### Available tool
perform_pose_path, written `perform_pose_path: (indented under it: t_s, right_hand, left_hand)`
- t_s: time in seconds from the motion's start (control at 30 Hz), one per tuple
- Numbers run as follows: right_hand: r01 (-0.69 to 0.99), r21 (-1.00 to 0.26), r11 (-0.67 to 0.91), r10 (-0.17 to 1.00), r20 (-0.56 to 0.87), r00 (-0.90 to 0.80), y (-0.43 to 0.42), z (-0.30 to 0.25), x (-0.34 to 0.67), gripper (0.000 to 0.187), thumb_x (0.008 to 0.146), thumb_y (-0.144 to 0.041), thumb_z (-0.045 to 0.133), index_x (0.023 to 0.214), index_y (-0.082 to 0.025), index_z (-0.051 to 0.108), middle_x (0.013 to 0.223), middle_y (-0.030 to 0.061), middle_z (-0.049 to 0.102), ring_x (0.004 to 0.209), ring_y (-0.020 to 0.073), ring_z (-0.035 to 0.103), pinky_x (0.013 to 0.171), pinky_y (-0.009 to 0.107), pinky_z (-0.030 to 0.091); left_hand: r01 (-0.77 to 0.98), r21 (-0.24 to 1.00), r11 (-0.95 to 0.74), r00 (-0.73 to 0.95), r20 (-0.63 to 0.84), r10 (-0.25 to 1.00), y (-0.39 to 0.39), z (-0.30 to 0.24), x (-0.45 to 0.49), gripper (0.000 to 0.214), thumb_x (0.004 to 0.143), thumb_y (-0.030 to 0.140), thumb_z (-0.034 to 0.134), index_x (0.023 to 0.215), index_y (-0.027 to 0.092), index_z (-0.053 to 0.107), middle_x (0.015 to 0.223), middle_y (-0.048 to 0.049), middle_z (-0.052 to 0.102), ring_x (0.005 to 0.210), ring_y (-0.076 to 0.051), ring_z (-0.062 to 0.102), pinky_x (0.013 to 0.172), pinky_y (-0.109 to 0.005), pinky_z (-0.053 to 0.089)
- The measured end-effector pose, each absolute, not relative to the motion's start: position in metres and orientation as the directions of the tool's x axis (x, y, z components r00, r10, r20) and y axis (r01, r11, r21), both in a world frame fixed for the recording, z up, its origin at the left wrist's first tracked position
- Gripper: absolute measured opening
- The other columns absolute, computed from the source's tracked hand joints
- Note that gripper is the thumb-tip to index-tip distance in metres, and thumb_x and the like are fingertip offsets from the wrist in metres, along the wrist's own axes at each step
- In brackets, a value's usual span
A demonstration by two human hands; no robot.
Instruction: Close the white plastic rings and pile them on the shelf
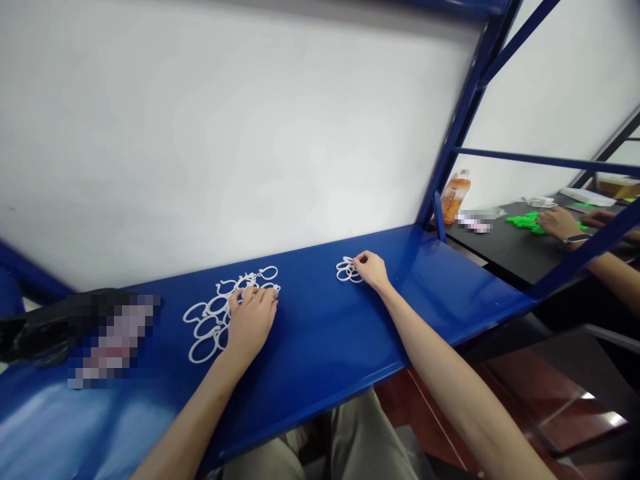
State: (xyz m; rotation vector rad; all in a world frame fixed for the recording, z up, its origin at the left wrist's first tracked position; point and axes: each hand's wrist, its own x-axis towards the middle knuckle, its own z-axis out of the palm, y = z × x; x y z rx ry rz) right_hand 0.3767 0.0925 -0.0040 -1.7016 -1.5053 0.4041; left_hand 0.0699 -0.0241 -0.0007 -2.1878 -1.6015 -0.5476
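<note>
Several white plastic rings (207, 325) lie spread on a blue metal shelf (320, 333). My left hand (251, 315) rests palm down on the right side of this pile, fingers curled over some rings. A smaller cluster of white rings (346, 270) lies further right. My right hand (371, 269) touches that cluster, its fingertips pinched on one of the rings.
A white wall stands behind the shelf. A black bag (45, 327) lies at the left end. A blue upright post (465, 113) bounds the right end. Beyond it stands a black table (505, 247) with an orange bottle (455, 195), green parts (525, 221) and another person's hands (563, 223).
</note>
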Motion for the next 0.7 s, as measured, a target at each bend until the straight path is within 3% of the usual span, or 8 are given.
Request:
perform_pose_path:
  t_s: [0.33, 0.47, 0.6, 0.7]
  right_hand:
    - [0.702, -0.712, 0.018, 0.923, 0.282, 0.263, 0.092, 0.0, 0.378, 0.014, 0.083, -0.029, 0.058, 0.076, -0.019, 0.065, 0.082, 0.0039, 0.071, 0.08, 0.0182, 0.064, 0.081, 0.028, 0.046]
    - [0.735, -0.667, 0.119, 0.867, 0.43, 0.25, 0.083, 0.005, 0.372, 0.016, 0.087, -0.031, 0.057, 0.079, -0.019, 0.064, 0.091, 0.0073, 0.069, 0.093, 0.0231, 0.06, 0.092, 0.036, 0.044]
    - [0.716, -0.554, 0.426, 0.781, 0.624, 0.018, 0.055, 0.013, 0.347, 0.014, 0.091, -0.029, 0.057, 0.082, -0.02, 0.063, 0.091, 0.0073, 0.067, 0.094, 0.0239, 0.057, 0.092, 0.04, 0.044]
    - [0.533, -0.541, 0.651, 0.748, 0.576, -0.329, 0.031, 0.015, 0.322, 0.011, 0.092, -0.026, 0.058, 0.099, -0.02, 0.065, 0.098, 0.0056, 0.068, 0.091, 0.0196, 0.061, 0.088, 0.035, 0.048]
  left_hand:
    - [0.927, 0.064, -0.37, 0.262, 0.597, 0.759, -0.027, 0.004, 0.073, 0.019, 0.1, 0.026, 0.046, 0.107, 0.021, 0.063, 0.102, -0.0065, 0.075, 0.1, -0.027, 0.06, 0.092, -0.047, 0.034]
    - [0.881, 0.12, -0.457, 0.281, 0.645, 0.711, -0.026, 0.005, 0.074, 0.019, 0.1, 0.026, 0.046, 0.105, 0.02, 0.063, 0.1, -0.0066, 0.073, 0.093, -0.025, 0.058, 0.087, -0.041, 0.041]
    - [0.806, 0.22, -0.55, 0.294, 0.656, 0.695, -0.026, 0.006, 0.076, 0.025, 0.101, 0.023, 0.041, 0.115, 0.02, 0.061, 0.096, -0.0061, 0.068, 0.092, -0.023, 0.057, 0.089, -0.037, 0.047]
    - [0.763, 0.342, -0.548, 0.251, 0.624, 0.74, -0.029, 0.008, 0.081, 0.025, 0.099, 0.025, 0.044, 0.119, 0.02, 0.06, 0.095, -0.0054, 0.066, 0.09, -0.02, 0.061, 0.087, -0.036, 0.051]
